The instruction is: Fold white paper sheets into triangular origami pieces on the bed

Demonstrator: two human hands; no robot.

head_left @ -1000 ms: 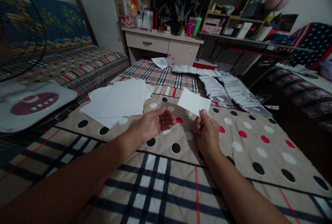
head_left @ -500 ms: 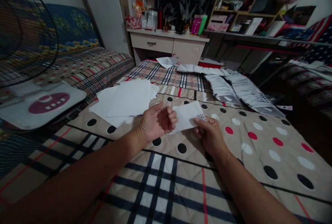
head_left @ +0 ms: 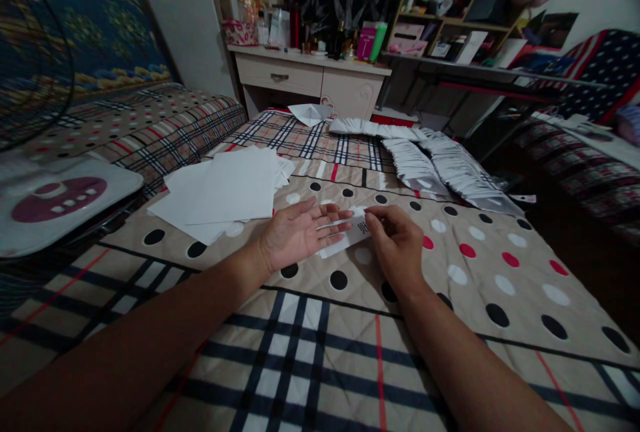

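Note:
A folded white paper [head_left: 358, 235] with a printed black character lies low over the dotted bedspread. My right hand [head_left: 395, 239] pinches its right end between thumb and fingers. Palm up and fingers stretched, my left hand [head_left: 305, 233] is at the paper's left side, its fingertips overlapping the sheet; whether they touch it I cannot tell. Left of that hand rests a loose stack of white sheets [head_left: 235, 185], with smaller folded pieces partly hidden behind it.
Rows of folded white paper pieces [head_left: 460, 169] stand at the right rear of the bed [head_left: 320, 379]. Another folded sheet [head_left: 309, 114] lies at the far edge. A white appliance with a pink panel [head_left: 60, 199] and a fan [head_left: 35, 52] are on the left. Behind stands a dresser [head_left: 280, 79].
My left hand has opened from curled fingers to stretched ones. My right hand has shifted its grip toward the paper's upper right edge, and the paper's visible part is smaller. The view has turned slightly.

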